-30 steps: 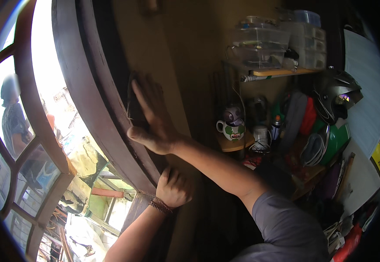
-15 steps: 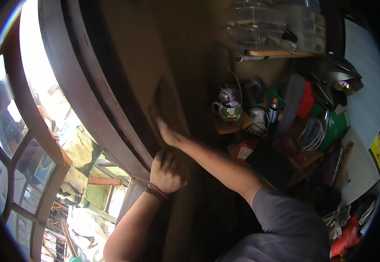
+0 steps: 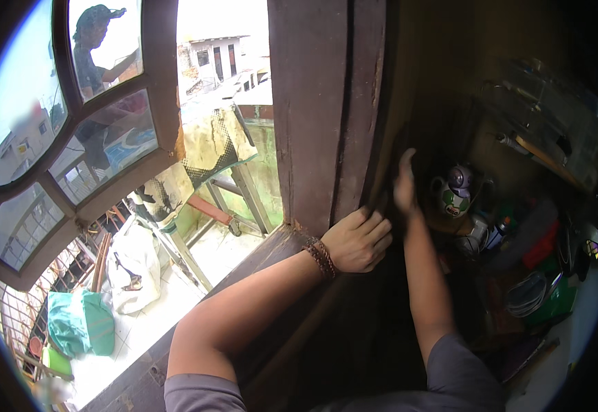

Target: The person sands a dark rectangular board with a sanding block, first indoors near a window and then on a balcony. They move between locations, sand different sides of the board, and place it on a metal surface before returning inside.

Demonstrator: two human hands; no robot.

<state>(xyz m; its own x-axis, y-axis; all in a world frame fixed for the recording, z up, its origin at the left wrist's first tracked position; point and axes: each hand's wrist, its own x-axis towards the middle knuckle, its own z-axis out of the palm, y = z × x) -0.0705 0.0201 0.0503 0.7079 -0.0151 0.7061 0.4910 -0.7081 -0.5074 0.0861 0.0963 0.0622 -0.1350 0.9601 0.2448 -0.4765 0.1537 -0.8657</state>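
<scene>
My left hand (image 3: 359,240), with a beaded bracelet (image 3: 320,258) at the wrist, is by the lower part of the dark brown window frame (image 3: 316,103). Its fingers are curled together, and anything inside them is hidden. Just to the right and a little farther off, my right hand (image 3: 405,184) is held upright at the shadowed wall beside the frame. Its fingers look stretched out, with the thumb side toward me. Whether its palm touches the wall is too dark to tell. On the left the window sash (image 3: 158,123) with several panes stands swung outward.
Below the hands runs a wooden sill (image 3: 237,281). Outside are a cloth-draped metal stand (image 3: 220,147), a white sack (image 3: 134,268) and a teal bag (image 3: 81,323). A person in a cap (image 3: 93,48) shows in the glass. A cup (image 3: 453,201) and clear drawers (image 3: 553,110) stand right.
The view has swung left, bringing the window sash and the outdoors farther in. Both hands sit farther right in the picture, the left still curled, the right still flat.
</scene>
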